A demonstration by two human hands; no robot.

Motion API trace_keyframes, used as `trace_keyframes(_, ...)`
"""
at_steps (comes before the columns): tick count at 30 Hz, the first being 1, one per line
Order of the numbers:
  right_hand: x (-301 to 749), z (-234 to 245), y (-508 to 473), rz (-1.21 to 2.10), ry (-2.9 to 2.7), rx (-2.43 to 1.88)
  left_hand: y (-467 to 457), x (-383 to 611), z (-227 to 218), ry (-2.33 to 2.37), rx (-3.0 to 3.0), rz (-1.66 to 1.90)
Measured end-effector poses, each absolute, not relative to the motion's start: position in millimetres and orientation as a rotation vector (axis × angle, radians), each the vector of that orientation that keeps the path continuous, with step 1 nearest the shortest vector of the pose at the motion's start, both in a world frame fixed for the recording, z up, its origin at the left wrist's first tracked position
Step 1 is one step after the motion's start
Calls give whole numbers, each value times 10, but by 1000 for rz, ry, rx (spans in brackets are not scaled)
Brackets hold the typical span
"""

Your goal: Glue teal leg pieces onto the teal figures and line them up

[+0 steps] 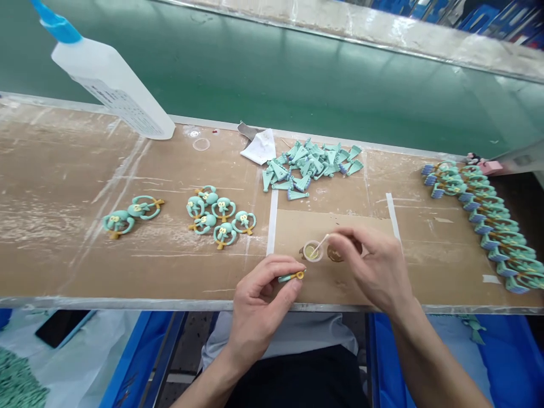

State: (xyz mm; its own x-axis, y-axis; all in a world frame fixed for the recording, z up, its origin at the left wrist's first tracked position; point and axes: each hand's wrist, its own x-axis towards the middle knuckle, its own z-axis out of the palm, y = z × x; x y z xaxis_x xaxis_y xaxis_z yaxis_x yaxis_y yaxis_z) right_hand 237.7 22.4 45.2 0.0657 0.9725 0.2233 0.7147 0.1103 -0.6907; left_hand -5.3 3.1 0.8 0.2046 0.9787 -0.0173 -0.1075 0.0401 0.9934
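Observation:
Between the thumb and fingers of my left hand [267,297] is a small toy figure [292,277], teal with a yellow-brown ring-shaped end; my fingers hide much of it. My right hand [372,263] pinches a thin pale stick [319,245], its lower tip inside a small round cup [313,251] of yellowish liquid. Partly behind the right fingers sits a brown round dish or lid [335,253]. Both lie on a cardboard sheet [293,226] taped to the bench. Beyond it spreads a heap of teal, tapered toy parts [312,161].
Several ring-armed teal figures [223,209] lie left of the sheet, two more [131,215] farther left. Rows of figures with bluish bases [497,226] line the right. A white bottle [114,85] with a blue cap stands back left. Blue bins [127,351] flank my lap.

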Motion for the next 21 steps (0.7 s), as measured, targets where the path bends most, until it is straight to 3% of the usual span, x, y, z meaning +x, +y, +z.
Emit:
trace_keyframes(4,2793,428,749,226,-1588,-1720,52,-75,-30,991,1205,1092)
trace_keyframes(11,2926,151,1642,233,-1846,-1652,65,-83,-64,982,1237,1084)
trace_keyframes(17,2770,-62,1804,190,-1866,-1613,46,-72,-62,976,1235,1102)
trace_keyframes(21,2822,48,1661,221,-1814,-1593,48,-77,-64,973,1225,1100)
